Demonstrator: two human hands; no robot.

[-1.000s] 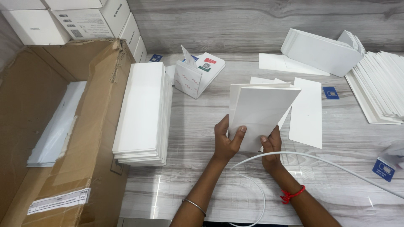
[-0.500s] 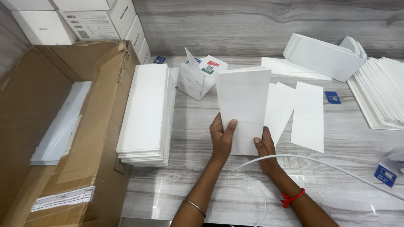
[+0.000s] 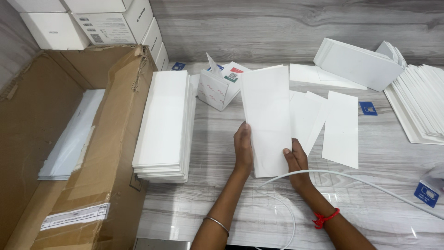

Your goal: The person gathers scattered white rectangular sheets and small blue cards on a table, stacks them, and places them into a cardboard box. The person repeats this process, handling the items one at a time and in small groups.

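Bare forearms, a thin metal bangle (image 3: 217, 224) on the left wrist, a red thread band (image 3: 326, 218) on the right.

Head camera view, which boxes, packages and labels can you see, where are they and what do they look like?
Cardboard carton: left, open, brown.
Paper label: white strip low on its side.
White boxes: stacked top left, labelled.
Small package: behind the stack of white sheets, white, opened, red and green marks.
Blue cards: small rectangles, right side.

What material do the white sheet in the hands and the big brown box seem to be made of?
White sheet: probably thin matte card, since it stands stiff and flat in both hands. Brown box: corrugated cardboard, judging by its dull brown face and torn, ragged flap edge.
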